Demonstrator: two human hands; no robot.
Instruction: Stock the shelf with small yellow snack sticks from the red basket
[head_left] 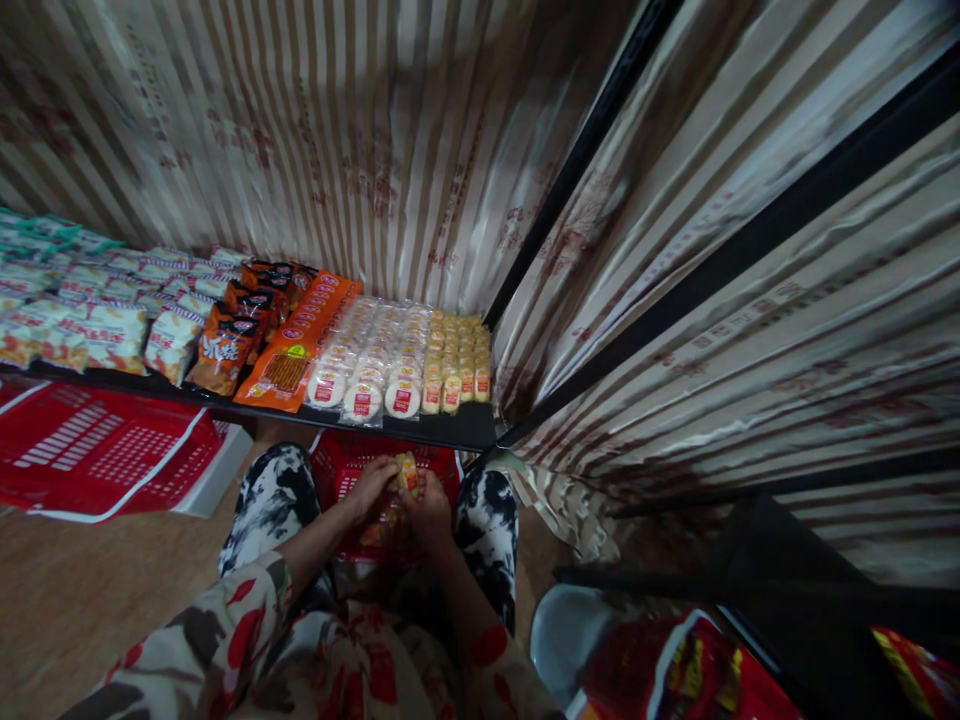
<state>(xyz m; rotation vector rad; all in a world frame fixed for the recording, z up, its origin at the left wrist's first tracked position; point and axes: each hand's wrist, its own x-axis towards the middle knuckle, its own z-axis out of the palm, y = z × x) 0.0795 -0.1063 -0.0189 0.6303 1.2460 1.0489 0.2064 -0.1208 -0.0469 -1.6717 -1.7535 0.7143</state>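
Between my knees, my left hand (375,484) and my right hand (430,508) both grip a small yellow-wrapped snack packet (407,472) with red print. It is held above a red plastic basket (341,455), in which some yellowish packets (382,530) show dimly. Just beyond my hands, rows of similar yellow packets (450,390) stand at the right end of a black shelf (450,430). Beside them lie rows of round white crackers in clear wrappers (364,400).
Left along the shelf are an orange snack bag (289,365), orange-black bags (221,345) and white bags (116,335). A red basket (112,450) lies at the left. Black bars (577,170) and striped curtain (420,130) enclose the back and right. A grey stool (566,630) stands lower right.
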